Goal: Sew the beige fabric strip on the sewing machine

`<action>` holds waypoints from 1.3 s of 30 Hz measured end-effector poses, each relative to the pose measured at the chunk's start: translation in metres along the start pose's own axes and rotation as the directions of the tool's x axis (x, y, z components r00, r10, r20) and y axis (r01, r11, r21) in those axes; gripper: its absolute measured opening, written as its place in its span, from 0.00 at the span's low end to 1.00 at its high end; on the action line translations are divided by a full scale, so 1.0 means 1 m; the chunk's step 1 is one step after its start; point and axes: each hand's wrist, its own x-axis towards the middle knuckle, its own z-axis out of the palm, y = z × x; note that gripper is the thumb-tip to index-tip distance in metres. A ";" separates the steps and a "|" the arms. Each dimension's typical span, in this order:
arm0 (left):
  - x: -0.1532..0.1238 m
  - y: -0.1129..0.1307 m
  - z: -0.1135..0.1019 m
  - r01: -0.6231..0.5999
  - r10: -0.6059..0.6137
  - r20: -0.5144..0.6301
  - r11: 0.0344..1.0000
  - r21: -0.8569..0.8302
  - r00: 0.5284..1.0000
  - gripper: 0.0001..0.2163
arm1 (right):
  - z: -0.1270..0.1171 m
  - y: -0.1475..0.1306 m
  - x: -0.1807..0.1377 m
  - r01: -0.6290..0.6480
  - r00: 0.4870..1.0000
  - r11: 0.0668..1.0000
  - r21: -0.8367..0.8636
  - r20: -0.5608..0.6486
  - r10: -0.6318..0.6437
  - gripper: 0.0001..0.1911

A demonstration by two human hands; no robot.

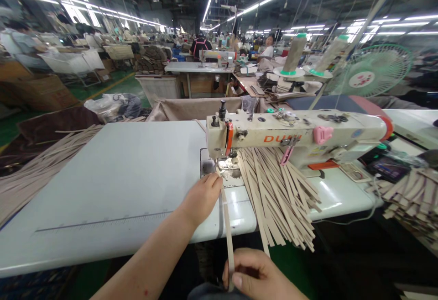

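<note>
A beige strip runs from the needle area of the cream sewing machine down toward me. My left hand rests with curled fingers on the strip's far end, right beside the needle plate. My right hand pinches the strip's near end below the table edge. A fanned pile of similar beige strips lies under the machine arm, hanging over the white table.
More strips lie heaped off the table's left side, and another bundle sits at the right. Thread cones and a green fan stand behind the machine. Other people work at tables in the background.
</note>
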 end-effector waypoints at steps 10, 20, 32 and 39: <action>0.000 0.000 0.000 -0.010 0.010 -0.028 1.000 0.010 1.000 0.09 | -0.050 -0.018 0.026 -0.015 0.930 0.998 -0.064 0.366 0.037 0.27; 0.001 -0.001 0.001 0.021 -0.021 0.013 0.999 -0.028 1.000 0.10 | -0.037 -0.001 0.026 -0.010 0.988 0.980 0.200 0.156 -0.022 0.19; 0.006 -0.002 0.005 0.035 -0.035 -0.009 0.999 -0.010 0.999 0.15 | -0.008 0.022 0.010 0.019 0.998 0.999 0.038 0.057 -0.021 0.27; 0.004 0.000 0.000 0.022 -0.022 0.016 1.000 -0.008 1.000 0.11 | -0.008 0.021 0.009 0.136 0.990 0.991 -0.003 0.039 -0.136 0.25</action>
